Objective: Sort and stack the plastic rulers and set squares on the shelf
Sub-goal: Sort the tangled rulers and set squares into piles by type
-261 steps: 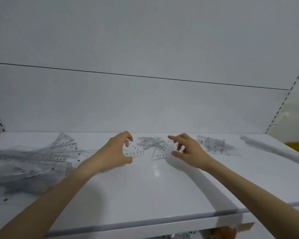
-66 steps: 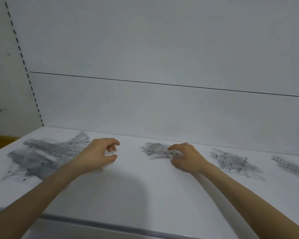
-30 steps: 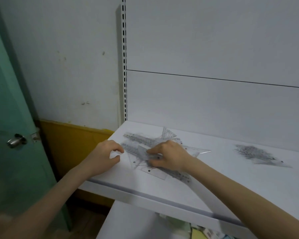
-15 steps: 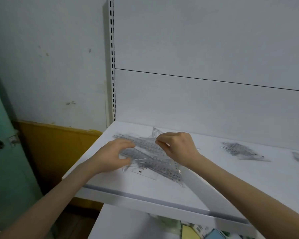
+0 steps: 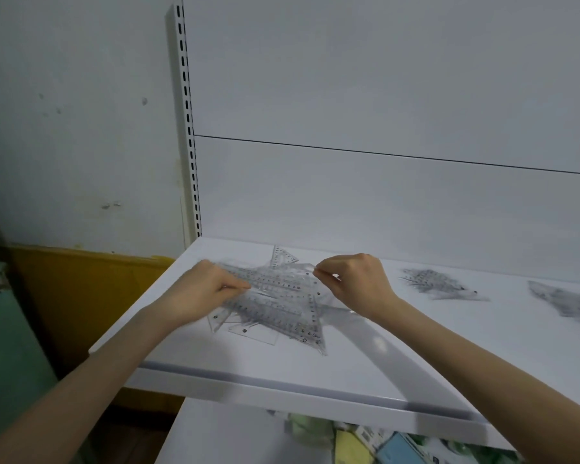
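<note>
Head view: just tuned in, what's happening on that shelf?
A person is working at the white shelf. Both hands are in the jumbled pile of clear rulers and set squares at its left end: the left hand grips one end of a ruler, the right hand pinches a clear piece at the pile's right side. A smaller heap and a second heap lie farther right, untouched.

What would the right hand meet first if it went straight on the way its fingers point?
The right hand points leftward: likely the pile of rulers first, then the left hand; depth unclear.
</note>
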The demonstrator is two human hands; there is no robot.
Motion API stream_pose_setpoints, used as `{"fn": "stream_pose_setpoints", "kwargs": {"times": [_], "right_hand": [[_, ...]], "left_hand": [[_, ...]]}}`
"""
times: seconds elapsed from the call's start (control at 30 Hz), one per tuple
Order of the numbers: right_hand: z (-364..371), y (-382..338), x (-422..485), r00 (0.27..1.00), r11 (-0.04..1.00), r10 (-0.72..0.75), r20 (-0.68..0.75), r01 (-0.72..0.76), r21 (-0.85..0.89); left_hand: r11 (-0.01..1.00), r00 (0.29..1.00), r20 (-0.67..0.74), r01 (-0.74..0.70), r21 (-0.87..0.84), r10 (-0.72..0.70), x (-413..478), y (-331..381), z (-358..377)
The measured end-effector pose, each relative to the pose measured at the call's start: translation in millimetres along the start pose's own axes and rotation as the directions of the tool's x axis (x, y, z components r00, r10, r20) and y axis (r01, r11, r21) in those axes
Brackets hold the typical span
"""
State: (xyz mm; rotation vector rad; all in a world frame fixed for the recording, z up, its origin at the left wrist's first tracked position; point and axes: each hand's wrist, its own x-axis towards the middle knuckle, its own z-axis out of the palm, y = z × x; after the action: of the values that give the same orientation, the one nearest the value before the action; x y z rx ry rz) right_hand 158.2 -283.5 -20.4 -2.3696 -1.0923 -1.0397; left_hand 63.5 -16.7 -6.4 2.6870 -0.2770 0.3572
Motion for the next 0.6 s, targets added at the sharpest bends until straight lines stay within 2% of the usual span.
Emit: {"fn": "stream_pose_setpoints", "kwargs": {"times": [0.1, 0.2, 0.4, 0.6], "right_hand": [[-6, 1, -4, 0.999, 0.999, -0.031, -0.015, 0.031, -0.025], [-16, 5, -11, 0.998, 0.997, -0.066, -0.015, 0.065, -0.034], [-41, 27, -37, 0.999, 0.999, 0.033, 0.012, -0.033, 0.013], [-81, 64, -76, 0.993, 0.995, 0.093, 0.075, -0.091, -0.029]], "left_hand": [[0.999, 0.993, -0.109, -0.048, 0.024, 0.05, 4, 5, 2], [1.0, 0.985, -0.171, -0.028, -0.003, 0.027, 12, 15, 4], [0.996, 0.994, -0.082, -0.073, -0.055, 0.069, 39, 48, 22], [0.973, 0.978, 0.024, -0.203, -0.112, 0.207, 68, 85, 53]]}}
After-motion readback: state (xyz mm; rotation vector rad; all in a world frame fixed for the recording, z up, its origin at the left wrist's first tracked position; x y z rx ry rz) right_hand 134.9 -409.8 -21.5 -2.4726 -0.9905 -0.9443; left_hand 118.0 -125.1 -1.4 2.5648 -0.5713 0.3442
